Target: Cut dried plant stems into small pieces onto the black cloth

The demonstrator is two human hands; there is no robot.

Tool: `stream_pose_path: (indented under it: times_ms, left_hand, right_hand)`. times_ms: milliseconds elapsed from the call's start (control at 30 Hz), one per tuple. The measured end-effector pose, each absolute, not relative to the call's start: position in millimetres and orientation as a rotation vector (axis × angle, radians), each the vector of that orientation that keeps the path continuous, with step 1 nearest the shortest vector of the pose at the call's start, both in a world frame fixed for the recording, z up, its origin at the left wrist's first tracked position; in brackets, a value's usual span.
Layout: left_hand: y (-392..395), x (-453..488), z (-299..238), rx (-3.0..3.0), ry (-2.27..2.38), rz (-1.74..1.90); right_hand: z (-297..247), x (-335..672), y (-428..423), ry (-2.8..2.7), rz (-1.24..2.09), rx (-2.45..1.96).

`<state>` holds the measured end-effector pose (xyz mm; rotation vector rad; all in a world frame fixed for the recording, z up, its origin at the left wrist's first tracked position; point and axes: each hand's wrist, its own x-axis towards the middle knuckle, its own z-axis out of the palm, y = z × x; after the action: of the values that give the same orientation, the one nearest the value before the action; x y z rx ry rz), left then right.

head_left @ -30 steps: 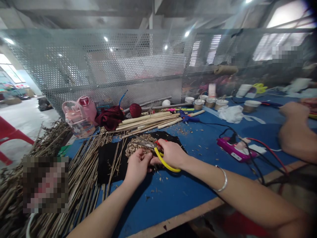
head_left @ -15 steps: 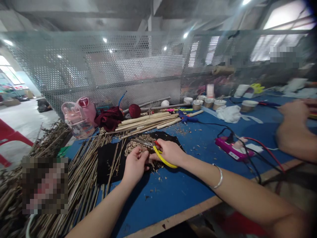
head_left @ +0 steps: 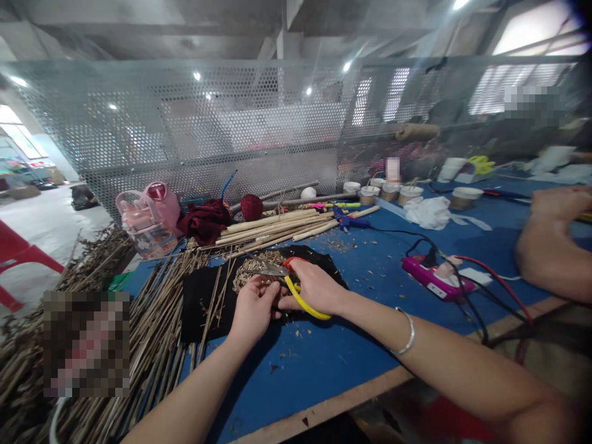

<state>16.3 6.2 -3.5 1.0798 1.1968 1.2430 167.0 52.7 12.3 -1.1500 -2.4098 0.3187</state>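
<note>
right hand (head_left: 315, 286) grips curved yellow-handled metal scissors (head_left: 292, 290)

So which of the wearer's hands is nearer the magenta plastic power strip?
Right. The right hand is left of the magenta power strip; the left hand is farther left, beyond the right.

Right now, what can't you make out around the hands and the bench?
All in the head view:
Anything the left hand may be pinching: the hand itself hides it.
Part of the handles of the scissors: covered by the right hand.
What the co-worker's hand is handling: cut off by the right edge.
Whatever lies beneath the pixelated patch at lower left: masked out.
</note>
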Motion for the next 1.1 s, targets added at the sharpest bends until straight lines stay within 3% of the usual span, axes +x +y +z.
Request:
stream_pose_path:
  times_ms: [1100]
  left_hand:
    - [3, 14, -3, 1.164, 1.379, 1.224]
  right_hand:
    - [1, 164, 60, -2.443, 0.277, -1.402]
